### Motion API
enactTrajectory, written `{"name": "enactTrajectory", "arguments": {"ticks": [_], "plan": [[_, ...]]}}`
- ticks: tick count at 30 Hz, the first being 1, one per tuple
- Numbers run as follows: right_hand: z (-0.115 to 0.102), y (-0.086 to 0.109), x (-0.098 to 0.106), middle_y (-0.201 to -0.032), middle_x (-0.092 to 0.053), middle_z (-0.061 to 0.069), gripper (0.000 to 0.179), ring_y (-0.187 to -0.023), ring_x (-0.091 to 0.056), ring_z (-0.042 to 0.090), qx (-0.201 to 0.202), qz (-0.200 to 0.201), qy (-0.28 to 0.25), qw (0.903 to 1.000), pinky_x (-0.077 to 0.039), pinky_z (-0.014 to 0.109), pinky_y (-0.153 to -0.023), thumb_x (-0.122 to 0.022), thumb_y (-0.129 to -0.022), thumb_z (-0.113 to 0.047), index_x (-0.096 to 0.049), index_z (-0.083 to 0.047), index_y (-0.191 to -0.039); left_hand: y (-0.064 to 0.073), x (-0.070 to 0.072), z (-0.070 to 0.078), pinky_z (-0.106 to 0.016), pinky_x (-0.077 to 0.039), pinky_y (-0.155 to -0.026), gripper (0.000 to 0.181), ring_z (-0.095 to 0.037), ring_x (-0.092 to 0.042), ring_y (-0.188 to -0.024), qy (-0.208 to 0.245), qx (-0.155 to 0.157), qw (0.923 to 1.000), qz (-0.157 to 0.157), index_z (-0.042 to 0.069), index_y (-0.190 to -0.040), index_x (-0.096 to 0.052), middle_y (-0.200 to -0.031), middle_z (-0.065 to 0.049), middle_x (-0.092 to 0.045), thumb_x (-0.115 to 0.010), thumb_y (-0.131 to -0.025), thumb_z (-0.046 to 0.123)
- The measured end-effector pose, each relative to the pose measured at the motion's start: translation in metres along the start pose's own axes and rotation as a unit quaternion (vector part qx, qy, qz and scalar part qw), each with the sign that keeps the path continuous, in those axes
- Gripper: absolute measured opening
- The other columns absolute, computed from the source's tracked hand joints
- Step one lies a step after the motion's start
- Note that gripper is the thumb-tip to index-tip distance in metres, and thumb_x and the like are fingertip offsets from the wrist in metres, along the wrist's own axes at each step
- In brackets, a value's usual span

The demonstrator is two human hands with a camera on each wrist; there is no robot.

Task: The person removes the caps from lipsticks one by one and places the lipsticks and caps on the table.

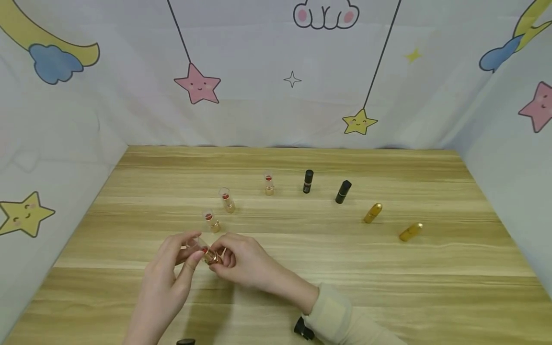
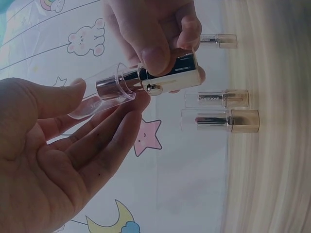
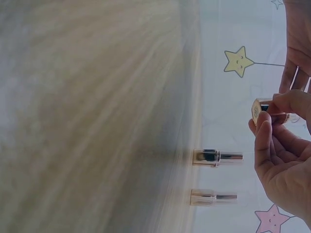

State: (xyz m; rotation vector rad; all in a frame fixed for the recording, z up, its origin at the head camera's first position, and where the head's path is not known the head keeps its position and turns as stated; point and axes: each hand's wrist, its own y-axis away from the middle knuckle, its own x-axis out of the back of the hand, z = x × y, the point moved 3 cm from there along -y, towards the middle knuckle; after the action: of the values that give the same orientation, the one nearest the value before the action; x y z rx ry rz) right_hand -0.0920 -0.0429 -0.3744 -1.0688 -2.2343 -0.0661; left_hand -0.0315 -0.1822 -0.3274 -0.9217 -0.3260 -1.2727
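Observation:
Between both hands is a lipstick with a gold base [image 1: 211,257], held tilted above the table. My right hand [image 1: 247,261] pinches the base between thumb and fingers. My left hand [image 1: 166,273] pinches a clear cap [image 2: 92,104] between thumb and fingers. In the left wrist view the cap's open end surrounds part of the lipstick's dark inner tube [image 2: 109,86]. Just beyond the hands stand three similar lipsticks with clear caps: a near one [image 1: 214,224], a middle one [image 1: 228,203] and a far one [image 1: 269,187].
Farther right on the wooden table [image 1: 302,258] stand two black tubes, one upright [image 1: 307,182] and one angled in view [image 1: 343,191]. Two gold tubes follow, a nearer [image 1: 410,232] and a farther [image 1: 373,213]. A black object [image 1: 303,328] lies by the right sleeve [image 1: 334,311]; another dark top [image 1: 186,342] shows at the bottom edge.

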Motion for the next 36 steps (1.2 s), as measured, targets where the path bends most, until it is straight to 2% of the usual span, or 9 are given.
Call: {"name": "enactTrajectory", "arguments": {"ticks": [8, 15, 21, 26, 30, 33, 36], "plan": [[0.002, -0.001, -0.001, -0.084, -0.063, 0.0, 0.018, -0.069, -0.052, -0.001, -0.009, -0.009, 0.009, 0.9999, -0.044, 0.006, -0.061, -0.072, -0.084, -0.013, -0.065, -0.009, -0.101, -0.001, 0.001, -0.001, 0.001, -0.041, -0.083, 0.033, -0.006, -0.067, -0.089, 0.014, -0.002, 0.9998, 0.011, 0.005, -0.118, -0.061, -0.097, 0.001, -0.063, -0.066, -0.086, -0.001], [0.004, -0.001, -0.003, -0.082, -0.063, -0.003, 0.018, -0.067, -0.051, -0.004, -0.013, -0.016, 0.023, 0.9995, -0.043, 0.005, -0.06, -0.072, -0.085, -0.015, -0.065, -0.011, -0.1, -0.003, 0.004, 0.0, 0.002, -0.041, -0.085, 0.037, 0.007, -0.061, -0.093, 0.017, -0.012, 0.9995, 0.024, 0.005, -0.119, -0.061, -0.095, 0.0, -0.063, -0.067, -0.084, -0.005], [0.006, -0.001, -0.004, -0.08, -0.064, 0.0, 0.019, -0.065, -0.049, -0.006, -0.037, -0.026, 0.008, 0.9989, -0.044, 0.007, -0.059, -0.073, -0.084, -0.014, -0.065, -0.009, -0.101, -0.006, 0.008, 0.001, 0.002, -0.039, -0.084, 0.037, -0.006, -0.066, -0.091, 0.002, -0.013, 0.9997, 0.019, 0.008, -0.121, -0.061, -0.096, 0.0, -0.063, -0.067, -0.085, -0.002], [0.006, -0.001, -0.004, -0.079, -0.063, -0.001, 0.018, -0.065, -0.049, -0.006, -0.046, -0.03, 0.006, 0.9985, -0.044, 0.008, -0.058, -0.072, -0.084, -0.014, -0.065, -0.01, -0.1, -0.006, 0.011, 0.001, 0.003, -0.038, -0.083, 0.036, -0.012, -0.068, -0.091, -0.001, 0.012, 0.9999, 0.007, 0.01, -0.123, -0.06, -0.102, -0.001, -0.064, -0.065, -0.088, 0.001], [0.007, -0.002, -0.004, -0.079, -0.063, -0.002, 0.018, -0.066, -0.05, -0.005, -0.055, -0.035, 0.016, 0.9978, -0.044, 0.007, -0.059, -0.073, -0.084, -0.015, -0.066, -0.01, -0.1, -0.005, 0.014, -0.003, 0.003, -0.038, -0.082, 0.035, -0.022, -0.069, -0.092, -0.005, 0.035, 0.9993, 0.013, 0.008, -0.124, -0.059, -0.102, -0.004, -0.063, -0.064, -0.089, 0.002], [0.007, -0.004, -0.004, -0.081, -0.063, -0.003, 0.02, -0.066, -0.051, -0.005, -0.057, -0.041, 0.034, 0.997, -0.044, 0.006, -0.06, -0.074, -0.083, -0.016, -0.066, -0.01, -0.1, -0.005, 0.015, -0.008, -0.006, -0.045, -0.074, 0.033, -0.03, -0.069, -0.09, -0.02, 0.055, 0.9981, 0.019, 0.006, -0.122, -0.059, -0.1, -0.007, -0.063, -0.063, -0.09, 0.004], [0.007, -0.007, -0.004, -0.081, -0.063, -0.004, 0.021, -0.067, -0.053, -0.004, -0.053, -0.046, 0.053, 0.9962, -0.043, 0.006, -0.06, -0.074, -0.083, -0.018, -0.066, -0.011, -0.1, -0.004, 0.015, -0.013, -0.022, -0.053, -0.068, 0.031, -0.03, -0.069, -0.087, -0.044, 0.07, 0.9964, 0.021, 0.006, -0.12, -0.06, -0.098, -0.009, -0.063, -0.064, -0.09, 0.006]]}}
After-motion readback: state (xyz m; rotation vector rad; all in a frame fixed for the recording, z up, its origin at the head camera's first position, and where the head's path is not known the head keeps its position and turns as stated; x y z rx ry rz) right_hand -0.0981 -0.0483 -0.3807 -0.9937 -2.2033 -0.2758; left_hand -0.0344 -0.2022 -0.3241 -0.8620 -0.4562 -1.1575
